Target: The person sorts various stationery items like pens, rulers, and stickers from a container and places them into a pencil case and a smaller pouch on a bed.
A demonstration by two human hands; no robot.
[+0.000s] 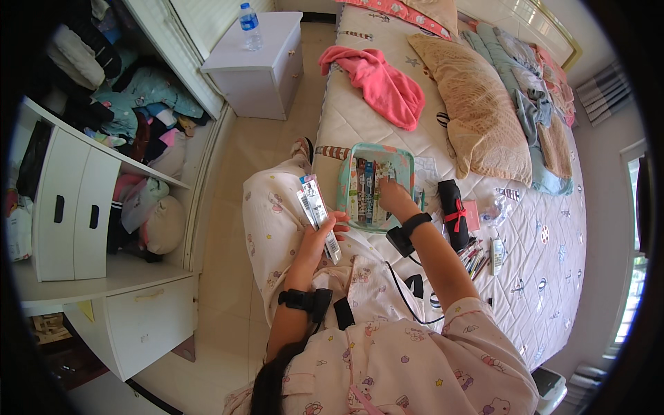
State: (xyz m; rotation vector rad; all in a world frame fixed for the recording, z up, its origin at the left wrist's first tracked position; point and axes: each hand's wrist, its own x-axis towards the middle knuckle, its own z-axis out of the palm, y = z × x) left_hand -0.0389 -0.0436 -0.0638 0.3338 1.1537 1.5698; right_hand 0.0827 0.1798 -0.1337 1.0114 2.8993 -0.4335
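Observation:
My left hand (322,236) is closed around a few long, slim packets (314,200), which look like pen packages in clear and white wrapping. They stand tilted above my lap, left of a teal plastic basket (343,181). Inside this basket several similar slim packets (368,190) lie side by side, in blue, green and white. My right hand (396,198) reaches over the basket's right side, its fingers bent down among the packets. The fingertips are partly hidden, so what they pinch cannot be made out.
On the quilted bed right of the basket lie a black roll with a red ribbon (453,214), loose pens (473,259), a white tube (497,256) and crumpled clear plastic (496,209). Farther back are a pink cloth (377,83) and pillow (477,104). A nightstand (252,76) holds a bottle (250,28).

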